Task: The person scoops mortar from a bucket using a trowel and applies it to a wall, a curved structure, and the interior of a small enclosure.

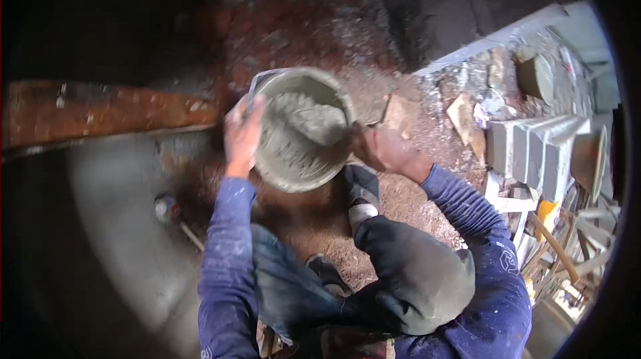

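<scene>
From the head camera, looking straight down, both hands hold a round grey mortar-caked bucket that is partly filled with wet grey cement. The left hand is curled around the bucket's left rim, fingers wrapped over the edge beside the thin wire handle. The right hand grips the rim on the opposite side, fingers pressed together on the lip. The bucket is held above the reddish-brown dirt ground, just in front of the person's knees. Both arms wear dusty blue long sleeves; a grey and black shoe stands on the dirt right under the bucket's near edge. Left of the bucket, a long rusty-brown plank runs toward the left edge of the ground, above a smooth curved grey cement surface. A small tool with a thin wooden handle lies on that surface. At the right edge, pale grey concrete blocks stand in a row beside scattered wooden sticks.
</scene>
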Demonstrator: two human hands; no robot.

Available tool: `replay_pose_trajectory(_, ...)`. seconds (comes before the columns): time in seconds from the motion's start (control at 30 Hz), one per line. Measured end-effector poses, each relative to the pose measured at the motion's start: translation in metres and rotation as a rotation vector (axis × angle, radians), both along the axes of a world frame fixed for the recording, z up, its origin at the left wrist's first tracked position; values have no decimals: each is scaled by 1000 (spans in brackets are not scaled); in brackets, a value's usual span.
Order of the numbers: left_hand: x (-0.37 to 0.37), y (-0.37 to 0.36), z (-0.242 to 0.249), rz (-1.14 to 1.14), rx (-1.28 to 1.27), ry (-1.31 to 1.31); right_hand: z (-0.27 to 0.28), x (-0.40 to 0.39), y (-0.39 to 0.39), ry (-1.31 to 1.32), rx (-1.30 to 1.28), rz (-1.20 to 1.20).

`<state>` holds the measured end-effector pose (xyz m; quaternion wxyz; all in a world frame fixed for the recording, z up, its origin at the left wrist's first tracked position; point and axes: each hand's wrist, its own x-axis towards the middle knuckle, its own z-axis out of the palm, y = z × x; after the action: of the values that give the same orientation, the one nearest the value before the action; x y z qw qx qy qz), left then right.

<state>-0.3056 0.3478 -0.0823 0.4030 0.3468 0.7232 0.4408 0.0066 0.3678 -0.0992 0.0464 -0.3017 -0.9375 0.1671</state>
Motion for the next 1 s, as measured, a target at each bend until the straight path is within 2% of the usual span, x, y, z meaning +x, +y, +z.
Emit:
replay_pose_trajectory(0.07,-17,-8,-14,54,25,-229,49,-11,7,129,-100,16)
replay_pose_trajectory(0.13,-35,-17,-23,100,16,-342,73,-32,23,485,64,180)
replay_pose_trajectory(0.17,-45,-20,-33,116,15,-430,91,-44,30,484,78,168)
replay_pose_trajectory(0.2,-39,-23,-22,163,18,-448,111,-55,38,485,-378,102)
replay_pose_trajectory(0.23,-46,-30,-32,152,33,-458,120,-66,47,472,-835,37)
replay_pose_trajectory(0.27,-53,-36,-42,142,48,-467,115,-76,61,424,-1175,-12)
replay_pose_trajectory(0.33,-49,-34,-30,167,1,-431,86,-87,92,631,-1435,41)
replay_pose_trajectory(0.37,-46,-33,-25,199,-53,-399,70,-86,110,640,-1430,49)
replay_pose_trajectory(0.43,-49,-37,-32,213,-52,-405,38,-76,153,692,-1590,-206)
replay_pose_trajectory(0.5,-46,-40,-29,261,-49,-423,-15,-45,200,744,-1348,-618)
replay_pose_trajectory(0.53,-44,-40,-26,261,-52,-417,-35,-12,225,747,-1337,-766)
replay_pose_trajectory(0.57,-43,-41,-24,212,-31,-434,-54,14,243,819,-1057,-886)
replay_pose_trajectory(0.6,-40,-40,-24,167,-9,-457,14,12,225,817,-776,-977)
replay_pose_trajectory(0.63,-31,-35,-14,180,-34,-476,72,4,206,951,-736,-942)
replay_pose_trajectory(0.67,-25,-27,-8,184,-56,-481,114,3,185,943,-528,-857)
replay_pose_trajectory(0.73,-17,-13,6,45,-92,-429,165,3,158,1106,-483,-625)
replay_pose_trajectory(0.8,6,1,16,71,-71,-422,174,13,133,703,-368,-611)
replay_pose_trajectory(0.87,23,11,18,-5,-27,-321,143,20,100,395,-184,-361)
replay_pose_trajectory(0.93,37,21,25,-25,-47,-268,135,17,64,-256,-372,-247)
replay_pose_trajectory(1.0,50,30,23,-68,-52,-225,103,4,41,-603,-83,-106)
